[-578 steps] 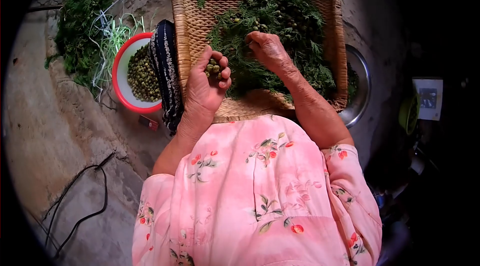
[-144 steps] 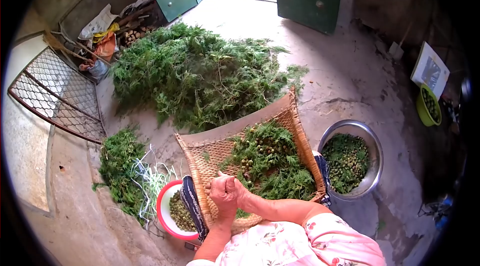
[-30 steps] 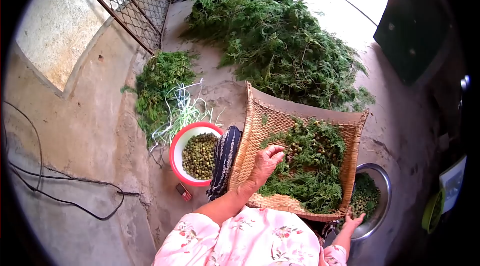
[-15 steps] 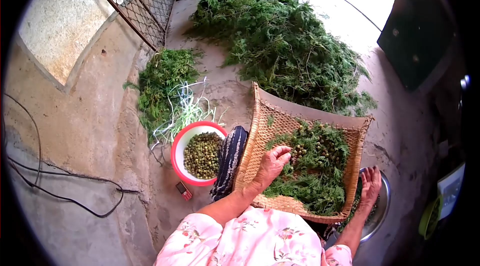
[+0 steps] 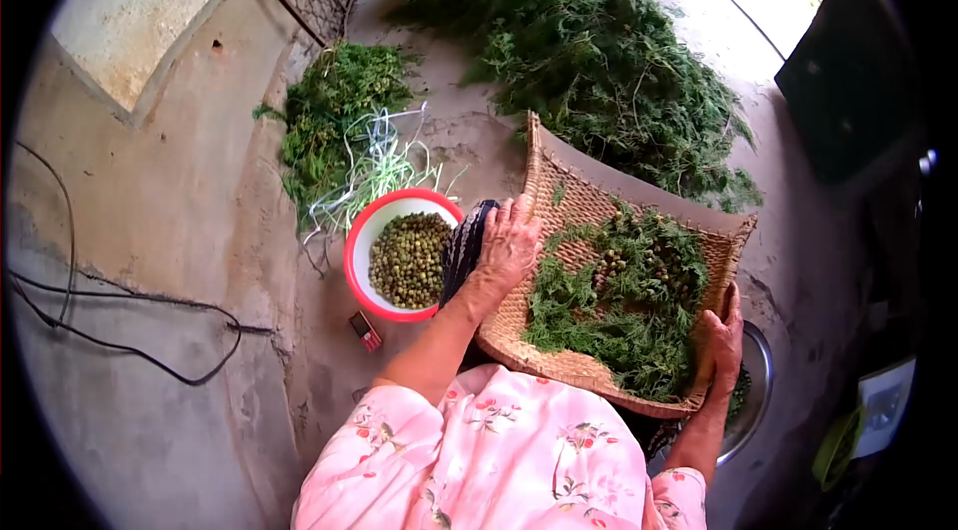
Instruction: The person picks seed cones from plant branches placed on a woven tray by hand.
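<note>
A woven basket tray point(image 5: 514, 315) lies across the lap, holding green sprigs point(image 5: 639, 350) and small round seed cones point(image 5: 614, 268). My left hand point(image 5: 509, 243) is on the tray's left rim, fingers wrapped over it. My right hand point(image 5: 722, 338) grips the right rim, thumb on the inner side and fingers outside. To the left, a white bowl with a red rim point(image 5: 357, 275) holds many small green-brown cones point(image 5: 409, 261). A metal basin point(image 5: 763, 390) is partly hidden behind the tray and my right hand.
A large heap of green branches point(image 5: 599, 61) lies ahead on the floor. Further left are a smaller heap point(image 5: 334, 111) and pale plastic strips point(image 5: 384, 166). A small red phone-like object point(image 5: 365, 331) is beside the bowl. Black cable point(image 5: 150, 298) runs along the left floor.
My left hand has moved from above the tray down to its left rim. My right hand came from over the basin to the right rim and took hold.
</note>
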